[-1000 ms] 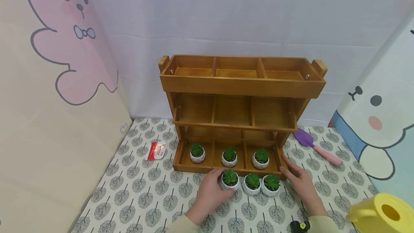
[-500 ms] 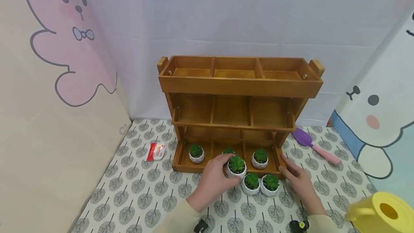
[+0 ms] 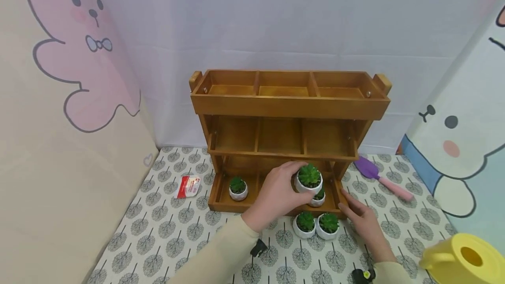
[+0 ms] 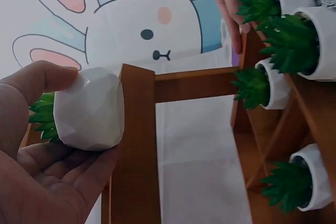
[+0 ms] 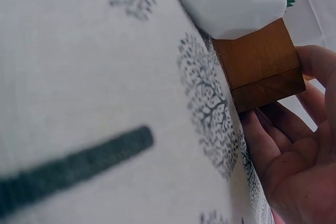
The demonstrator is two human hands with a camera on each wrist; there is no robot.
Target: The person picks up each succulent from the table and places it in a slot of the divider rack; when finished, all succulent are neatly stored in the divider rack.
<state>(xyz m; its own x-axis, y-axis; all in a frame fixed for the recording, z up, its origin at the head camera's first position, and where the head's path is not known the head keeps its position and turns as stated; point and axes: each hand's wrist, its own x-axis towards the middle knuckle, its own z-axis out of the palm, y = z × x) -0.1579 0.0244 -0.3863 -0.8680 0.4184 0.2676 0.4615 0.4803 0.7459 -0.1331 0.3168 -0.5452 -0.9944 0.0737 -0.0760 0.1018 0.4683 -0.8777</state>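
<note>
**Lifting a potted succulent at the wooden shelf**

Starting at the left of the head view, a red-and-white packet (image 3: pixel 190 186) lies on the patterned surface (image 3: pixel 165 231), beside the shelf (image 3: pixel 289 100). One pot sits in the bottom left compartment (image 3: pixel 238 187). At centre, the left hand (image 3: pixel 276 194) holds a white pot (image 3: pixel 309 179) in the air before the bottom tier, fingers (image 4: pixel 47 77) and thumb clamped round its faceted body. To do this well, I judge the pot should stay upright and clear the middle tier's front rail. Two more pots (image 3: pixel 315 225) stand on the surface below. Right of them, the right hand (image 3: pixel 364 222) rests against the shelf's lower right corner, fingers loosely apart, steadying it. A purple trowel (image 3: pixel 380 178) and yellow watering can (image 3: pixel 463 260) lie farther right.
</note>
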